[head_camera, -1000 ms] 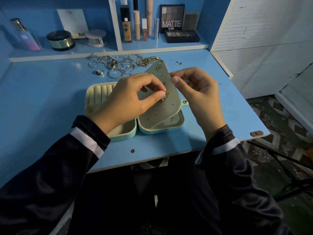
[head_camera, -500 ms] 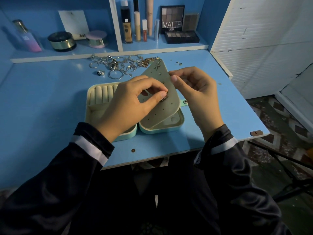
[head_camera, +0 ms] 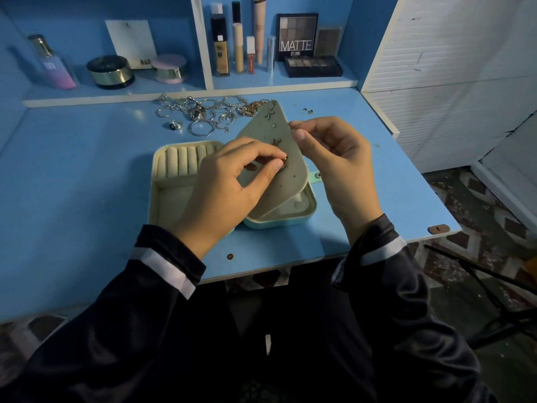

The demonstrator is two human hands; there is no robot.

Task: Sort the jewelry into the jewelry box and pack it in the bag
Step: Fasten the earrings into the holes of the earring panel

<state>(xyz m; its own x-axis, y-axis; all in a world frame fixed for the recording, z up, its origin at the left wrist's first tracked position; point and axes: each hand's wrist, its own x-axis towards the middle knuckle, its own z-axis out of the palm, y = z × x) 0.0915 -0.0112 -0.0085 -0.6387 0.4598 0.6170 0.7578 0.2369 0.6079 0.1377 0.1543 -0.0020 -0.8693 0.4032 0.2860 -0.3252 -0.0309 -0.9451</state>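
An open mint jewelry box (head_camera: pixel 162 181) lies on the blue desk, ring rolls in its left half. Its beige earring panel (head_camera: pixel 276 129) is tilted up from the right half, with a few earrings pinned near its top. My left hand (head_camera: pixel 229 184) pinches a small gold earring (head_camera: pixel 284 163) against the panel's face. My right hand (head_camera: pixel 334 158) holds the panel's right edge between thumb and fingers. A pile of silver and gold jewelry (head_camera: pixel 206 112) lies behind the box, and a dark-stone ring (head_camera: pixel 175 126) sits to its left.
A shelf at the back carries a perfume bottle (head_camera: pixel 53 64), compact jars (head_camera: pixel 112 71), foundation tubes (head_camera: pixel 239 39) and eyeshadow palettes (head_camera: pixel 312 66). A white slatted wall (head_camera: pixel 436 68) borders the desk on the right. A few tiny earrings (head_camera: pixel 307 110) lie near the back right. Patterned floor lies beyond the desk's right edge.
Both hands and the panel stay almost where they were. My left fingers have shifted slightly on the earring at the panel's face.
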